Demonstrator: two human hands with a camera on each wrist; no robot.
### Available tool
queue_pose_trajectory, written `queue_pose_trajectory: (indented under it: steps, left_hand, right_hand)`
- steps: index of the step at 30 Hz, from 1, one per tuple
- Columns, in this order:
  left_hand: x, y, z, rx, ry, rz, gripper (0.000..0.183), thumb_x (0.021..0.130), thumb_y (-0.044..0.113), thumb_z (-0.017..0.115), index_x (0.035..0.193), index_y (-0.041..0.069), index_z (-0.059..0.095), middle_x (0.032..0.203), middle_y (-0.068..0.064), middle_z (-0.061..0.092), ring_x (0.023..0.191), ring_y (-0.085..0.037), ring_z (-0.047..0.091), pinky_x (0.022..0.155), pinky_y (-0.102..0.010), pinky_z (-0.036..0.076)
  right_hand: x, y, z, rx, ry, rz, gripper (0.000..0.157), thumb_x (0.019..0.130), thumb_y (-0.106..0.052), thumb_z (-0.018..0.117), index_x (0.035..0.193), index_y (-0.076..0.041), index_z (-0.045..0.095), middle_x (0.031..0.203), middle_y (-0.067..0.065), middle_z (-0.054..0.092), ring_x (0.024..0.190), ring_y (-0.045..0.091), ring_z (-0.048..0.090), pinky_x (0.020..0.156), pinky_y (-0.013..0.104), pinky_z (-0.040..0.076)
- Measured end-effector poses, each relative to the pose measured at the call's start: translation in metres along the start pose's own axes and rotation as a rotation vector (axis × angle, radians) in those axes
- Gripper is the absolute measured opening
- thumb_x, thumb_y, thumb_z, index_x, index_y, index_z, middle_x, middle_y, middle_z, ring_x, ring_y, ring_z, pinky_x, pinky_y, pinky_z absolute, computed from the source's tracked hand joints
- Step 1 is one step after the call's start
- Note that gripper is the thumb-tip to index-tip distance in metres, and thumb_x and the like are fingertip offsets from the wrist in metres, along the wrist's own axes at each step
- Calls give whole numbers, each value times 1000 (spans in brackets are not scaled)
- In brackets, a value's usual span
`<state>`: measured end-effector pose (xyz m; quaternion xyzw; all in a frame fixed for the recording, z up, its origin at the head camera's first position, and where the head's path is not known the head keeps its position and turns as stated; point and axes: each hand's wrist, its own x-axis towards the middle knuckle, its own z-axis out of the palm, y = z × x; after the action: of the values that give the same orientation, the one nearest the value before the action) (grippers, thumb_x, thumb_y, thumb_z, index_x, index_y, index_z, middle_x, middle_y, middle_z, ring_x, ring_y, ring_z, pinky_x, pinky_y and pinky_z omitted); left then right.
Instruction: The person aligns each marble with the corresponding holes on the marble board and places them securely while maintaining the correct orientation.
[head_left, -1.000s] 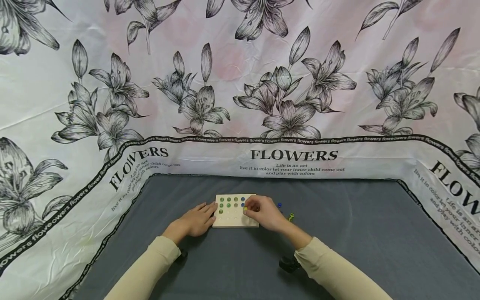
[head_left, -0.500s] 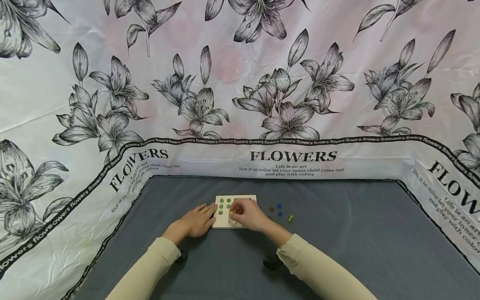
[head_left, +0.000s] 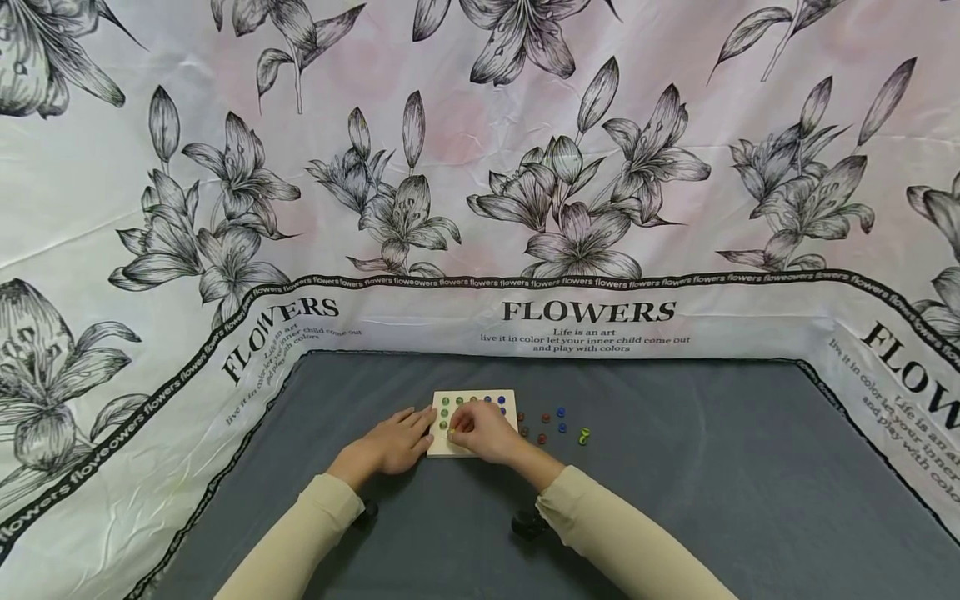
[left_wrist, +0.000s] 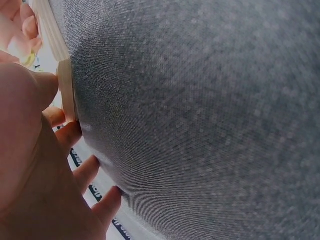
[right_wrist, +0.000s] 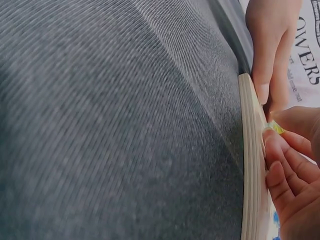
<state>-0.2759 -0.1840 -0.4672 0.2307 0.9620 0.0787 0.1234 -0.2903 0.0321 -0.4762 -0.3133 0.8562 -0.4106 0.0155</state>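
A pale wooden board (head_left: 437, 451) lies on the grey cloth, with rows of small round green (head_left: 446, 413) and blue (head_left: 501, 400) pieces set in it. My left hand (head_left: 390, 440) rests at its left edge, fingers extended, the thumb by the board's side in the left wrist view. Over the board's lower left part, my right hand (head_left: 486, 430) pinches a small, see-through yellow piece (right_wrist: 277, 128) between thumb and fingertips. That piece is close over the board's top face, and its full shape is hidden by the fingers. The right hand covers the board's middle holes.
Right of the board lie loose small pieces: blue (head_left: 561, 412), reddish-brown (head_left: 542, 438) and yellow-green (head_left: 584, 436). Dark wrist devices show below both hands. A white flower-printed cloth (head_left: 585, 312) borders the grey surface (head_left: 675, 467) and rises behind it.
My right hand has moved left across the board with the yellow piece, from its right side to its lower left. The loose pieces at right are now uncovered. My left hand has stayed put.
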Motion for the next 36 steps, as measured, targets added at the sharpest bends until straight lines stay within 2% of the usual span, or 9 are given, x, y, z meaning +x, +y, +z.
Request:
queue_pose_trajectory:
  steps: [4,12,16,18,20,23,25,31,36]
  left_hand:
    - [-6,5,-6,-10,-8,0,55,113,30,36,162,5,29,167,-13,28,153,-41,24,122,-59,25]
    - [-6,4,-5,8,-12,3,55,113,30,37,162,6,29,167,-13,28,153,-41,25,122,-58,26]
    - [-5,3,-4,2,1,8,55,113,30,37,162,6,30,167,-13,29,153,-41,25,122,-57,26]
    - [-5,3,-4,-2,4,8,54,113,30,37,162,6,31,167,-13,30,153,-40,26,122,-57,26]
    - [-5,3,-5,-4,4,9,54,113,30,37,162,6,31,167,-13,30,153,-41,26,122,-57,26]
    - [-4,2,-5,-1,-1,10,55,113,30,37,162,6,30,167,-13,29,153,-41,25,122,-58,25]
    - [-4,2,-4,-4,3,16,55,113,30,36,162,6,30,167,-14,29,153,-42,25,122,-58,25]
    - [-3,2,-3,-1,-1,24,55,113,28,37,162,4,29,167,-15,28,153,-43,24,122,-58,24]
    - [-1,-3,1,4,-5,11,56,113,30,37,162,6,28,168,-14,26,153,-42,23,123,-57,24]
  right_hand:
    - [2,1,4,-10,15,-19,6,90,0,72,96,-1,75,85,6,70,74,13,63,66,26,54]
    - [3,-5,9,-21,23,-1,5,90,0,72,93,0,76,82,5,70,69,9,58,64,26,52]
    - [2,-6,11,-49,48,9,5,89,-1,73,92,-2,77,79,3,71,66,7,58,81,36,53]
    - [2,-7,13,-66,54,17,5,89,-1,73,91,-2,78,79,2,71,66,6,58,86,39,52]
    - [2,-8,13,-76,53,28,4,89,-1,74,91,-3,78,78,1,70,65,6,57,82,36,52]
    - [3,-10,14,-85,48,50,3,89,-4,75,92,-4,77,77,0,69,64,5,56,67,28,51]
    - [3,-10,14,-93,49,58,3,89,-5,76,92,-5,77,77,-1,68,64,5,56,61,25,48]
    - [1,-12,14,-96,47,61,5,88,-4,77,93,-3,76,77,1,68,64,6,55,60,24,47]
    - [-4,-15,8,-76,-1,37,16,89,-6,78,102,2,73,83,6,69,70,12,60,65,28,51]
